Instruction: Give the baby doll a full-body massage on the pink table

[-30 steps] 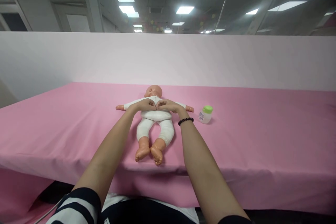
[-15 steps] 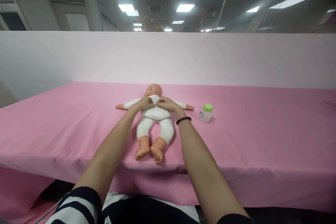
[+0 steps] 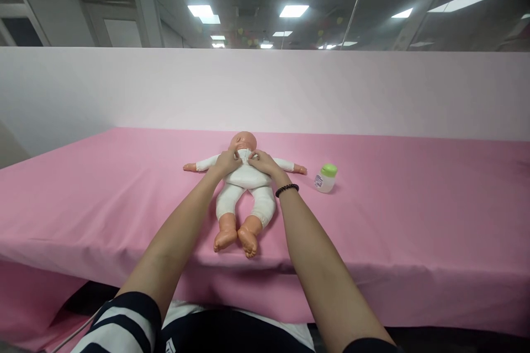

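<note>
A baby doll (image 3: pixel 248 177) with a white cloth body lies on the pink-covered table, its head away from me and its arms spread out. A seam runs up the middle of its torso, and its head is turned to one side. My left hand (image 3: pixel 228 162) rests on the upper torso left of the seam, fingers curled in a pinch on the cloth. Opposite it, my right hand (image 3: pixel 263 163) pinches in the same way just right of the seam. A narrow gap separates the two hands. Exact fingertip contact is too small to make out.
Beside the doll's right-hand arm stands a small clear bottle (image 3: pixel 326 179) with a green cap. The pink sheet (image 3: pixel 397 215) covers the table and hangs over its front edge. A low white wall (image 3: pixel 265 88) with glass above it closes the back.
Both hands have shifted slightly up the doll's torso toward its neck, and their fingers have changed position a little. The doll and the bottle stay in place.
</note>
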`<state>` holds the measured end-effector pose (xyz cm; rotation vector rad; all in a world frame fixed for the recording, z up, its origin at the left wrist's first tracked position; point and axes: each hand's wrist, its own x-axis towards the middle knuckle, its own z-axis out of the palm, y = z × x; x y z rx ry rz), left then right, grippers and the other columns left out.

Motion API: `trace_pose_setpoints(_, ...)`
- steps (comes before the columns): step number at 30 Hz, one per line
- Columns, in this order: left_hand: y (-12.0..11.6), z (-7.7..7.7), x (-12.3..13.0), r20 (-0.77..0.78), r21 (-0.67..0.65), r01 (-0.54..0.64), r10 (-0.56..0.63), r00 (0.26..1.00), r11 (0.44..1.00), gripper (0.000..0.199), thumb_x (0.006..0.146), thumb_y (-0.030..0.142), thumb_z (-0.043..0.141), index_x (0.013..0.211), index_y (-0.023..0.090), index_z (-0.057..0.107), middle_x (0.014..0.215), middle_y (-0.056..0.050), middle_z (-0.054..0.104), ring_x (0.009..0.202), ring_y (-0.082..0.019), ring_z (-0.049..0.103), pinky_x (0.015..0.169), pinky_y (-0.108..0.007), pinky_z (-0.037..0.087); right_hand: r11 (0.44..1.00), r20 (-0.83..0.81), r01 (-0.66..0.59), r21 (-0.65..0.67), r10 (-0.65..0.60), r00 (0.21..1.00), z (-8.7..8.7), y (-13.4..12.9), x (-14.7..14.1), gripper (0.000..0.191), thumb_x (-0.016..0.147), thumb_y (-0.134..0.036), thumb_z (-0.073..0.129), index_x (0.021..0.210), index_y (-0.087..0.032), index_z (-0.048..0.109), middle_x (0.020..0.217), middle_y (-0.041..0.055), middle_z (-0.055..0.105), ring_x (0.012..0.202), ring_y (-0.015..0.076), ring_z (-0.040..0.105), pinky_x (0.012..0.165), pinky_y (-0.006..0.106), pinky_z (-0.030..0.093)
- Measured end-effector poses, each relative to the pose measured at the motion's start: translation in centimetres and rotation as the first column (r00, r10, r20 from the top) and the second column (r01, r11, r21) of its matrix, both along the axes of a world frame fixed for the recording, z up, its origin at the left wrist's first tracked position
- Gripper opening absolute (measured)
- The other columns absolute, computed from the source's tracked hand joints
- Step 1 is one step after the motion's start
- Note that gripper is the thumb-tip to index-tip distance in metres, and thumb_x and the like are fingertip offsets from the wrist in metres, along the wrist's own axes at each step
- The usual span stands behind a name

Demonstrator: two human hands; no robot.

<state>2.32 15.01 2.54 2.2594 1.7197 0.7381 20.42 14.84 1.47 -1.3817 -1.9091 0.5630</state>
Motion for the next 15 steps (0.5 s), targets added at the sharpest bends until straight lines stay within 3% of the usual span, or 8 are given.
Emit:
trace_pose_setpoints(3,0.0,-0.2,0.2,-0.028,0.036,-0.05,0.051,0.998,0.998,0.038,0.09,0.028,0.057,0.127,0.019,0.056,0.106,-0.011,0.074,0.098,-0.027,0.069,0.082,-0.034,0.05,0.998,0.033,0.064,0.017,-0.064,0.997,-0.1,0.0,-0.5,0.014,0.083,-0.02,0.062,0.096,-0.019,0.065,0.098,0.0038,0.071,0.086,0.0171,0.062,0.076,0.025,0.044)
trace_pose_setpoints(5,0.0,-0.3,0.4,-0.068,0.043,-0.048,0.051,0.996,0.998,0.034,0.091,0.025,0.054,0.125,0.018,0.058,0.108,-0.012,0.074,0.102,-0.028,0.069,0.084,-0.035,0.05,0.996,0.09,0.076,0.036,-0.079,0.993,-0.1,0.1,-0.9,0.005,0.084,-0.018,0.061,0.088,-0.018,0.064,0.091,0.0039,0.071,0.084,0.0174,0.062,0.075,0.025,0.043)
trace_pose_setpoints(10,-0.2,-0.1,0.8,-0.1,0.092,-0.064,0.073,0.992,0.994,0.03,0.092,0.023,0.051,0.119,0.019,0.064,0.111,-0.013,0.074,0.106,-0.03,0.068,0.087,-0.037,0.05,0.99,0.155,0.105,0.097,-0.12,0.981,-0.3,0.6,-1.4,0.01,0.088,-0.016,0.058,0.082,-0.018,0.065,0.083,0.0046,0.071,0.08,0.0182,0.063,0.075,0.026,0.044)
trace_pose_setpoints(12,-0.1,0.0,0.9,-0.111,0.139,-0.07,0.086,0.99,0.988,0.028,0.095,0.026,0.047,0.115,0.02,0.067,0.109,-0.012,0.075,0.105,-0.03,0.069,0.087,-0.037,0.05,0.979,0.158,0.127,0.161,-0.152,0.976,-0.7,0.9,-1.5,0.01,0.089,-0.017,0.057,0.086,-0.019,0.066,0.085,0.0056,0.071,0.082,0.0198,0.064,0.078,0.027,0.045)
trace_pose_setpoints(15,0.1,0.0,1.1,-0.099,0.181,-0.1,0.119,0.988,0.978,0.031,0.099,0.032,0.043,0.114,0.021,0.067,0.106,-0.012,0.075,0.103,-0.029,0.069,0.086,-0.036,0.05,0.94,0.138,0.158,0.302,-0.207,0.969,-1.3,1.3,-1.5,0.016,0.088,-0.018,0.059,0.102,-0.016,0.066,0.104,0.0114,0.07,0.099,0.0237,0.064,0.087,0.031,0.047)
